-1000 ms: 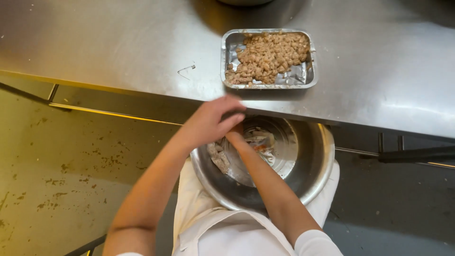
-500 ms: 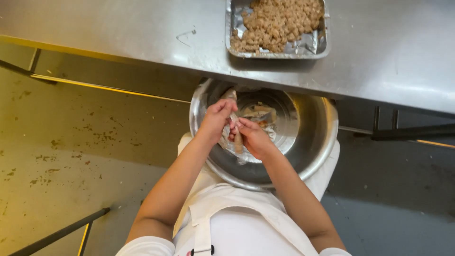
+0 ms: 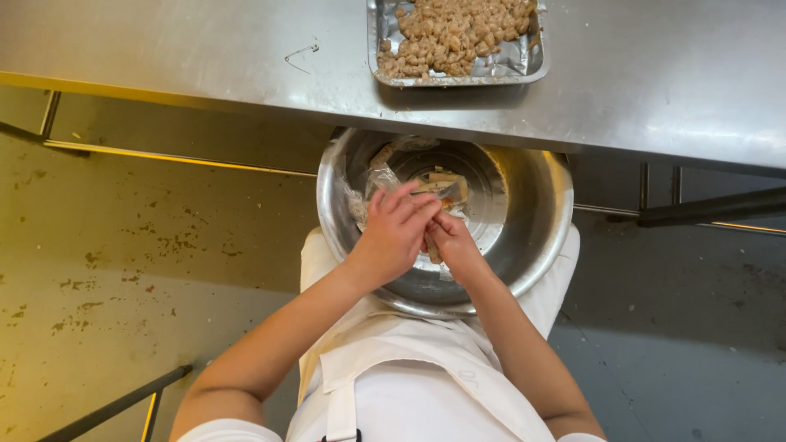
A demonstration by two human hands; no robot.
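Head view looked straight down at a person in a white apron (image 3: 409, 393) who stood against the edge of a steel counter (image 3: 205, 49). A large round metal bowl (image 3: 540, 205) sat at lap height, just under the counter's near edge and over the apron. Both hands met inside the bowl, touching each other. The left hand (image 3: 395, 237) lay palm down with its fingers curled loosely over a small pale piece of food (image 3: 446, 190), the fingertips pressed on it. The right hand (image 3: 454, 245) was bunched beneath and beside it, fingers pinched together against the same piece; how tightly it held could not be made out, since the left hand covered most of the grip. Crumpled clear plastic wrap (image 3: 364, 192) and a few more pale scraps lay on the bowl's floor, just behind the hands. On the counter beyond the bowl, well apart from the hands, stood a rectangular foil tray (image 3: 524, 61) filled with small browned, peeled-looking pieces (image 3: 450, 33). A stained yellowish floor (image 3: 123, 245) spread to the left, and a darker grey floor (image 3: 696, 327) to the right.
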